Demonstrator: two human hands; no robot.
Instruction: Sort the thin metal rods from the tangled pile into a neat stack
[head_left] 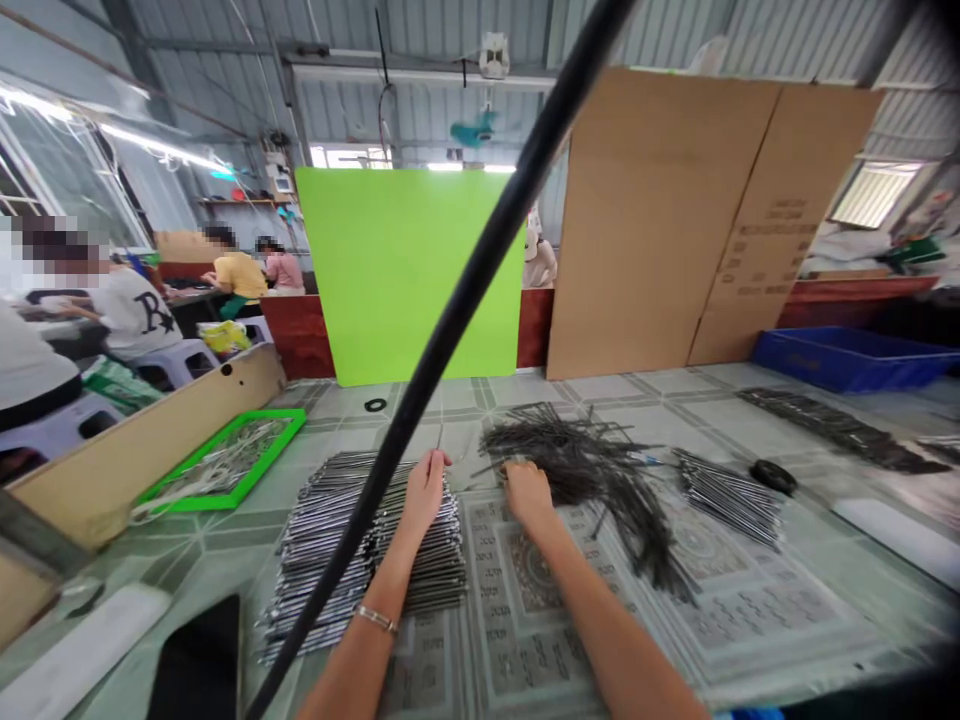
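Head view: our left hand (pixel 425 492) curls atop the stacked rods (pixel 360 545), our right hand (pixel 527 495) at the tangled rods (pixel 592 470), fingers half-closed, hold unclear.

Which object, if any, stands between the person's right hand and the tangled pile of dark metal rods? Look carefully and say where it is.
Nothing visible does: the right hand rests against the near edge of the tangled pile of dark metal rods. The black cable crossing the view runs left of this hand, not between it and the pile.
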